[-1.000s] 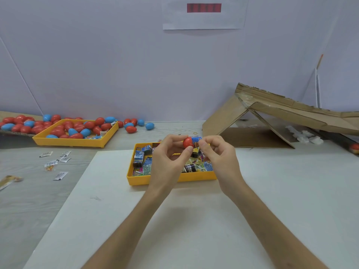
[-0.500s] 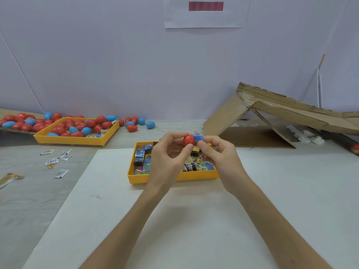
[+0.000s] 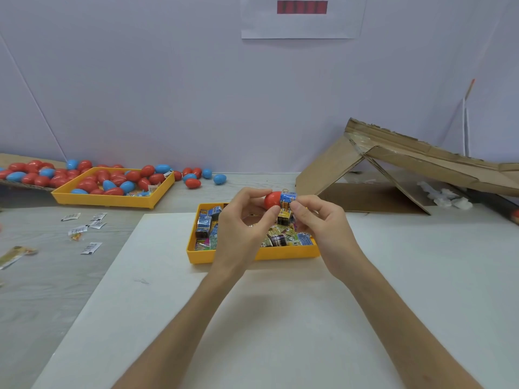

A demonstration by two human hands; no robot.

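My left hand (image 3: 241, 234) pinches a red plastic egg half (image 3: 271, 199) between thumb and fingers, held above a yellow tray (image 3: 280, 252) of small wrapped packets. My right hand (image 3: 320, 223) pinches a blue wrapped packet (image 3: 288, 200) that sits against the open side of the red egg half. Both hands meet over the tray's far half, and they hide part of its contents.
A second yellow tray (image 3: 112, 202) with red and blue eggs stands at the back left, more eggs (image 3: 193, 178) loose around it. Small sachets (image 3: 84, 228) lie on the left of the table. A folded cardboard sheet (image 3: 407, 167) leans at the back right. A white mat (image 3: 280, 318) lies under my arms.
The hands rose slightly with the red egg half, and the blue packet now shows more plainly at the egg's right side.
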